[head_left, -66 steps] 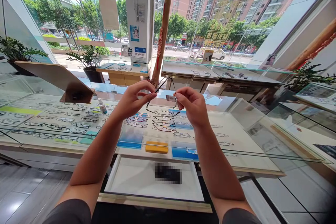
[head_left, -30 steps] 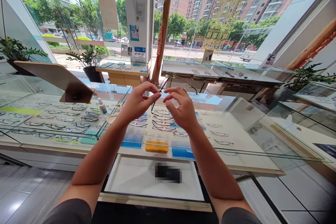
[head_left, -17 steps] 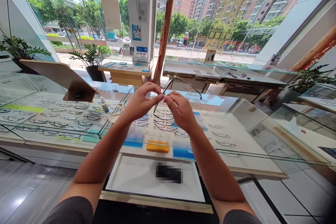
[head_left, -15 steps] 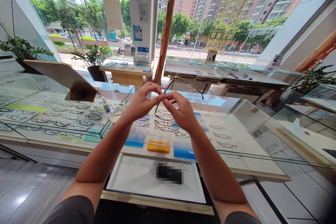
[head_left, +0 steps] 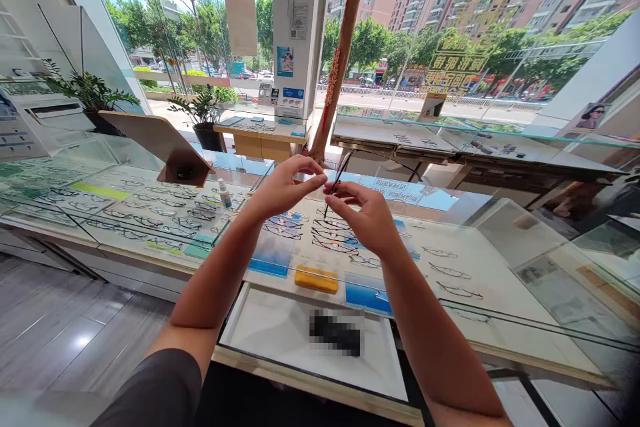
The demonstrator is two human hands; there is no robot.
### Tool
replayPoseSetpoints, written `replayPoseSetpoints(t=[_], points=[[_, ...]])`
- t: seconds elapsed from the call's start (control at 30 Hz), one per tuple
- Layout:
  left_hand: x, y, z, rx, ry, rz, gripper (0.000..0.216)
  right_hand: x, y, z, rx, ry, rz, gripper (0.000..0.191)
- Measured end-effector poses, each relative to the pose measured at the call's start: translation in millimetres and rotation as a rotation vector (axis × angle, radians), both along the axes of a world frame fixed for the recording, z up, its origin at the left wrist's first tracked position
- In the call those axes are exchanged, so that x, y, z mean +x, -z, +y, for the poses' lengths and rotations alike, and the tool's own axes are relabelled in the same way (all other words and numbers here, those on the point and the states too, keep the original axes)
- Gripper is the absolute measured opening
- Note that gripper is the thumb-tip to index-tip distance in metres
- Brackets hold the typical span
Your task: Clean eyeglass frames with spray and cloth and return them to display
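Hanging over the glass worktop [head_left: 493,250], dark-framed eyeglasses [head_left: 343,167] are pinched in the right hand's [head_left: 367,217] grip, while whether they are also grasped by the left hand [head_left: 290,190] cannot be told, and through uneven pulling they could be bent or dropped.

Near the centre of the frame, the right hand [head_left: 364,213] pinches black glasses [head_left: 336,185]; the left hand [head_left: 295,188] has its fingertips close beside them, contact unclear. Beneath, rows of spectacles [head_left: 334,238] lie in a glass counter [head_left: 510,260]. At lower centre a yellow case [head_left: 316,279] sits above an open drawer [head_left: 270,323] holding a pixelated dark object [head_left: 335,333]. A bottle [head_left: 225,193] stands left of centre; a wooden post [head_left: 345,53] leans at upper centre.
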State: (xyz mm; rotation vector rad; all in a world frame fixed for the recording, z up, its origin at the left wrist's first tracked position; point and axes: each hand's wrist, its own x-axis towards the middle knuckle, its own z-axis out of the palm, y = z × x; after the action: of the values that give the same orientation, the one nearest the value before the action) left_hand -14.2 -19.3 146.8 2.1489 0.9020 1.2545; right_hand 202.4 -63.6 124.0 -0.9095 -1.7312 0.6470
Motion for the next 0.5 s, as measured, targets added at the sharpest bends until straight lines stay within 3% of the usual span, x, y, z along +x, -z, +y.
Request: replayPoseSetpoints(t=[0.17, 0.23, 0.3, 0.5], points=[[-55, 2.7, 35, -0.021, -0.548, 0.282, 0.028, 8, -3.8, -2, -0.003, 0.053, -0.014, 0.038], [-79, 9.8, 52, -0.178, -0.863, 0.402, 0.038, 12, -6.5, -3, -0.002, 0.066, -0.018, 0.037], [-101, 19.5, 68, -0.398, -1.062, 0.488, 0.054, 14, -8.9, -4, 0.005, 0.076, -0.017, 0.037], [-140, 52.7, 97, -0.640, -1.155, 0.462, 0.074, 16, -11.1, -5, 0.013, 0.082, -0.019, 0.037]])
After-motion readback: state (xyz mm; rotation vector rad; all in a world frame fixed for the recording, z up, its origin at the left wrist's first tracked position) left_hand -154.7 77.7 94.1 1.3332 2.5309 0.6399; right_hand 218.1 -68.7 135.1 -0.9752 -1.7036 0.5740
